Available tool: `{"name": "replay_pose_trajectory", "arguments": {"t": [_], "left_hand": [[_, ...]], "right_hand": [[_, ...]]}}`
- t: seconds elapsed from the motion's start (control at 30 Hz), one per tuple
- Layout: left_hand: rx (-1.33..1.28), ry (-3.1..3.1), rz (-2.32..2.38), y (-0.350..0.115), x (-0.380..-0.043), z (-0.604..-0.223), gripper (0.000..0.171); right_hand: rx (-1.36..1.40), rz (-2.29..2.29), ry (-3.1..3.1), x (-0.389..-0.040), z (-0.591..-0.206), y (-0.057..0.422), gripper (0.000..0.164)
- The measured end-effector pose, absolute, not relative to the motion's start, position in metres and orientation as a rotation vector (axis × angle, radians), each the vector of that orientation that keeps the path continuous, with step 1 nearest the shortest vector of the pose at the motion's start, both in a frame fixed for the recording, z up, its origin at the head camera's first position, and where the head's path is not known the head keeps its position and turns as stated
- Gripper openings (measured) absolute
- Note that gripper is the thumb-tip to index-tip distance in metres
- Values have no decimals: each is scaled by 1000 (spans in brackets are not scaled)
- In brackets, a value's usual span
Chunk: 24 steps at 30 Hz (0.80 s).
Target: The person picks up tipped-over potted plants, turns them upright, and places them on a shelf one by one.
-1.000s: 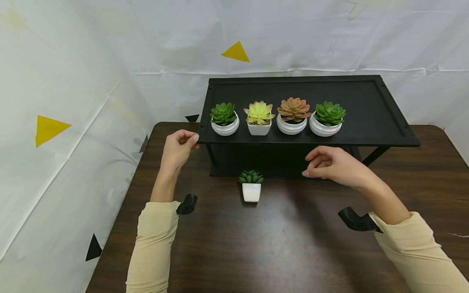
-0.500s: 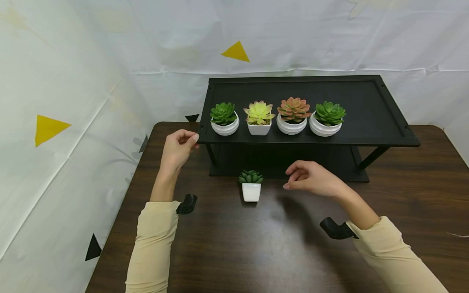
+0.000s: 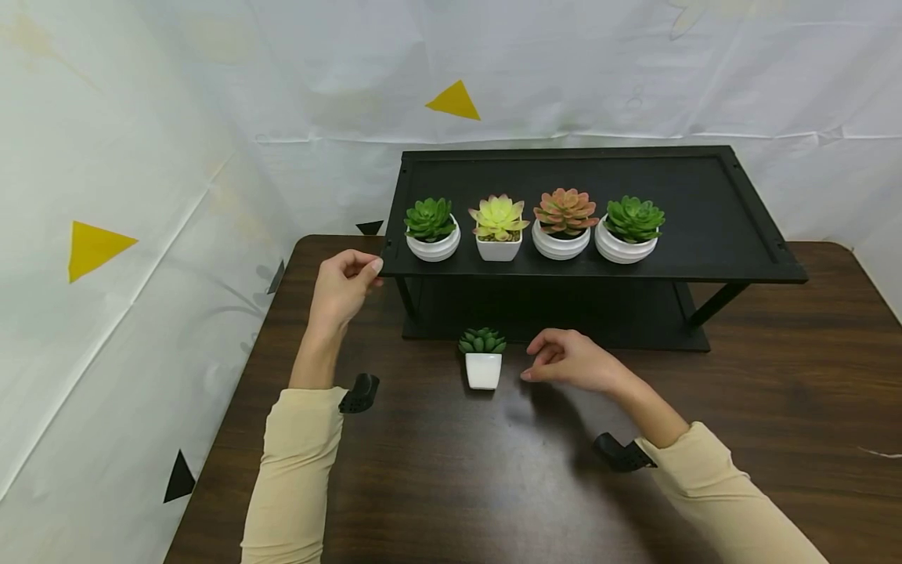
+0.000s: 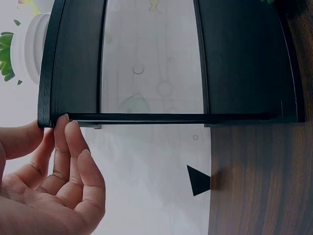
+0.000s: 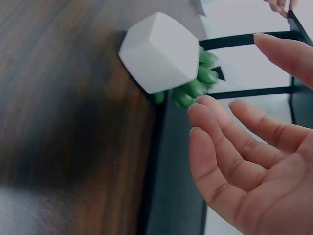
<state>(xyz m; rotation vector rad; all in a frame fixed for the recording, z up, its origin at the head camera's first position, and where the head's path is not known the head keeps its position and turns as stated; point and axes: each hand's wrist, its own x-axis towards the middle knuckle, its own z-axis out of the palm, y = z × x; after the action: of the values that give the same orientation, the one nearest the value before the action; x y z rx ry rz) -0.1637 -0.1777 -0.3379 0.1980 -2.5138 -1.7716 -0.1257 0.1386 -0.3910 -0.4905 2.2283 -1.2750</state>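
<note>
My left hand (image 3: 340,286) pinches the front left corner of the black shelf's top board (image 3: 705,211) between thumb and fingers. In the left wrist view the thumb lies on the board's upper side and the fingertips (image 4: 62,122) below it. A small green succulent in a square white pot (image 3: 483,371) stands on the table in front of the shelf. Just right of that pot hovers my right hand (image 3: 571,362), fingers loosely bent and holding nothing. The right wrist view shows the white pot (image 5: 161,54) beyond the fingertips, with a gap between.
On the top board, from left to right, stand a green succulent (image 3: 431,227), a yellow-green one (image 3: 499,227), a reddish one (image 3: 564,223) and another green one (image 3: 630,227), all in white pots. A lower board (image 3: 599,313) lies beneath. The table (image 3: 451,486) is dark wood.
My right hand has moved left and toward me, from the shelf's front edge to beside the square white pot. My left hand and the plants have stayed in place.
</note>
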Motion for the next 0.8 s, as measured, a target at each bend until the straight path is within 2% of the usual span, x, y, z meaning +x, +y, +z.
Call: {"name": "replay_pose_trajectory", "arguments": {"t": [0.27, 0.8], "left_hand": [[202, -2505, -1779, -178, -163, -338, 17], [207, -2502, -1785, -178, -163, -338, 18]], "right_hand": [[-399, -1290, 2208, -121, -408, 126, 43], [-376, -1216, 2306, -123, -426, 106, 41]]}}
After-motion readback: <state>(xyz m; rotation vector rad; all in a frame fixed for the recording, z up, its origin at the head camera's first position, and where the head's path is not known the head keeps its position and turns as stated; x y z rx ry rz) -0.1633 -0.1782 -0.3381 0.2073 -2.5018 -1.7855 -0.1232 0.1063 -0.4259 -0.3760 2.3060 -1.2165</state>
